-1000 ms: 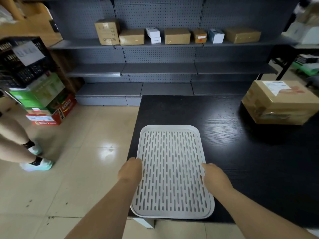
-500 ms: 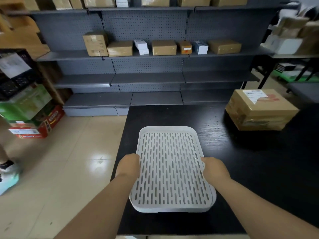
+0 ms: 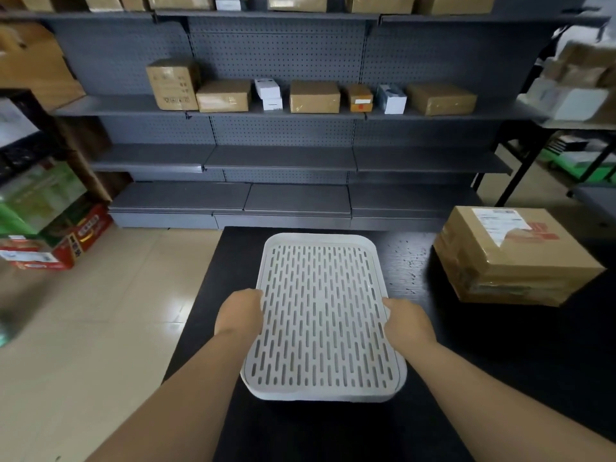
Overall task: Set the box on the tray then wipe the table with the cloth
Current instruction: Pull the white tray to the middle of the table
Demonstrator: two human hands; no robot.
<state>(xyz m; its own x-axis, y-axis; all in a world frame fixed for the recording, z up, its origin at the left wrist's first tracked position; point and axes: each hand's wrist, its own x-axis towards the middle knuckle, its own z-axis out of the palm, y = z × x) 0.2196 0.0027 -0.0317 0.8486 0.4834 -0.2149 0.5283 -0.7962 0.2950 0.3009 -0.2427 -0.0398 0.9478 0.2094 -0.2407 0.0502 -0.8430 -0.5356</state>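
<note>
A white slotted tray (image 3: 321, 315) is in front of me over the black table (image 3: 500, 355). My left hand (image 3: 238, 311) grips its left edge and my right hand (image 3: 408, 320) grips its right edge. The tray's near end looks lifted a little off the table. A taped cardboard box (image 3: 513, 258) with a shipping label stands on the table at the far right, apart from the tray. No cloth is in view.
Grey metal shelving (image 3: 283, 158) stands behind the table, with several small boxes (image 3: 313, 96) on one shelf. Stacked coloured cartons (image 3: 50, 228) sit on the tiled floor at left. The table's left edge runs close beside my left arm.
The tray has moved farther onto the table, away from its near edge, with both hands still on its sides. My view has tilted up and shifted right.
</note>
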